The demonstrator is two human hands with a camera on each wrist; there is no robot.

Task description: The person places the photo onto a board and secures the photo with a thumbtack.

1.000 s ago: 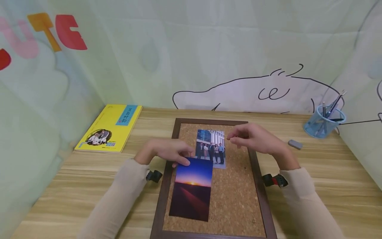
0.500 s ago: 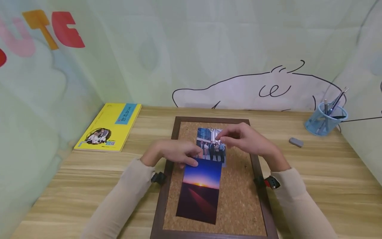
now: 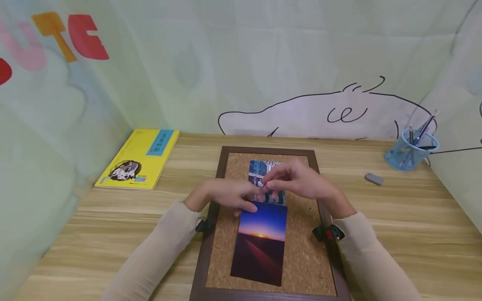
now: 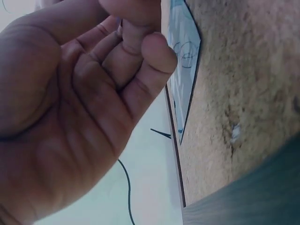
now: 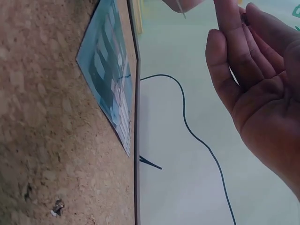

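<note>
A framed cork board [image 3: 305,251] lies on the table. Near its top is a photo of a group of people [image 3: 257,168], partly covered by my hands. My left hand [image 3: 231,194] pinches the upper left corner of a sunset photo [image 3: 260,255], which overlaps the lower end of the group photo. Beside it my right hand [image 3: 299,180] hovers above the group photo, its fingertips close to the left fingers. In the right wrist view a small dark object [image 5: 244,18] shows between the right thumb and fingers; its kind is mostly hidden.
A yellow book [image 3: 141,161] lies at the back left. A blue mesh pen holder [image 3: 403,156] with pens stands at the back right, and a grey eraser [image 3: 374,179] lies in front of it. A printed curtain [image 3: 263,62] closes off the table's back edge.
My left hand has shifted the sunset photo to the right along the board. The right hand has come in leftward from the board's right side, over the group photo, close to the left hand.
</note>
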